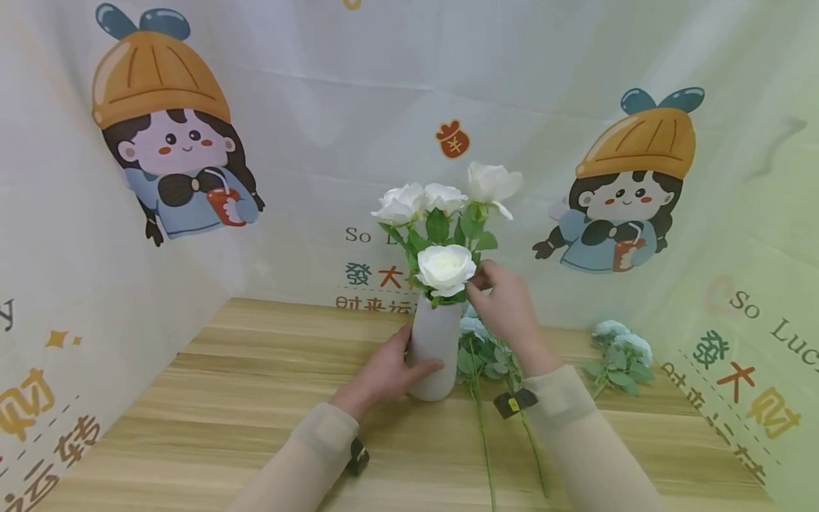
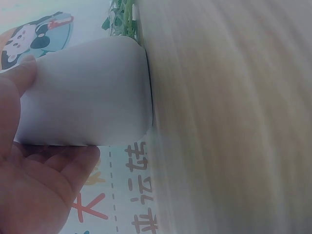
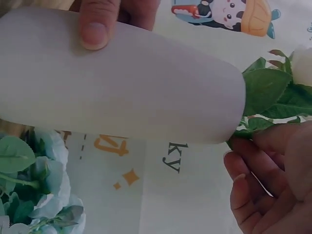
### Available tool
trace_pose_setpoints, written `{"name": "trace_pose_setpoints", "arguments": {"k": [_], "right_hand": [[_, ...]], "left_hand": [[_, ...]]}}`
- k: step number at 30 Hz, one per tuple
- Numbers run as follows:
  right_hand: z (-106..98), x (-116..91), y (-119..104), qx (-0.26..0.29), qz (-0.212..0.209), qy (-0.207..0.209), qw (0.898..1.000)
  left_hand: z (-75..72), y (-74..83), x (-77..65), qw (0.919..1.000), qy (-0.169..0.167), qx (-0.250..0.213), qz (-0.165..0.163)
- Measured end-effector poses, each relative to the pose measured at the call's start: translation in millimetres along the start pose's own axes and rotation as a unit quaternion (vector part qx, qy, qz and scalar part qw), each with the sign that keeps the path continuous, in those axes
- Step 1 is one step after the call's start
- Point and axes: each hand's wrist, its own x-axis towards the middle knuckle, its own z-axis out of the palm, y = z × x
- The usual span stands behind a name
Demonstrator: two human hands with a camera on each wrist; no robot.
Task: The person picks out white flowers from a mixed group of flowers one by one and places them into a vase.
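Note:
A tall white vase stands upright on the wooden table, with several white roses and green leaves rising from its mouth. My left hand grips the vase low down. In the left wrist view the thumb lies on one side of the vase and the fingers on the other. At the vase's rim my right hand pinches the greenery of a white rose between thumb and forefinger. The right wrist view shows that hand beside the rim; the stem inside the vase is hidden.
Pale blue flowers with long green stems lie on the table right of the vase, partly behind my right arm. More blue flowers lie farther right. A printed cloth hangs around the table's back and sides.

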Motion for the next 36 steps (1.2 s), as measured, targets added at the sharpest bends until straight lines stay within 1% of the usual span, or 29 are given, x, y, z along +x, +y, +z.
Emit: {"name": "trace_pose_setpoints", "arguments": {"k": [2, 5, 9, 13, 15, 17, 20, 23, 27, 36], "right_hand": [[1.5, -1.8, 0.3, -0.002, 0.015, -0.016, 1.000], [2.2, -3.2, -0.1, -0.003, 0.026, -0.023, 0.999], [2.5, -1.7, -2.0, -0.006, 0.022, -0.022, 1.000], [3.1, -0.9, -4.0, -0.013, 0.017, -0.038, 0.999], [3.5, -1.6, -4.2, -0.007, 0.023, -0.044, 0.999], [3.6, -2.5, -4.1, 0.007, 0.032, -0.041, 0.999], [3.7, -3.5, -3.5, 0.036, 0.039, -0.024, 0.998], [3.9, -3.2, -2.9, 0.047, 0.028, -0.008, 0.998], [3.7, -2.7, -3.0, 0.038, 0.016, 0.000, 0.999], [9.1, -0.9, -0.1, -0.008, 0.000, -0.012, 1.000]], "left_hand": [[0.2, -0.2, -0.3, 1.0000, 0.000, -0.001, 0.001], [-0.2, 0.7, -0.9, 1.0000, 0.001, 0.000, 0.002], [-2.3, 3.4, -2.0, 1.0000, 0.002, 0.003, 0.002], [-3.1, 4.2, -3.1, 1.0000, 0.003, 0.004, 0.002], [-3.1, 3.6, -3.0, 1.0000, 0.002, 0.004, 0.001], [-3.0, 2.8, -2.6, 1.0000, 0.000, 0.004, 0.005], [-3.1, 2.2, -2.1, 1.0000, -0.001, 0.003, 0.008], [-3.6, 2.6, -1.7, 1.0000, -0.002, 0.002, 0.007], [-3.6, 2.8, -1.6, 1.0000, -0.005, 0.001, 0.001], [-1.9, 1.8, -1.0, 1.0000, 0.000, 0.007, 0.001]]}}
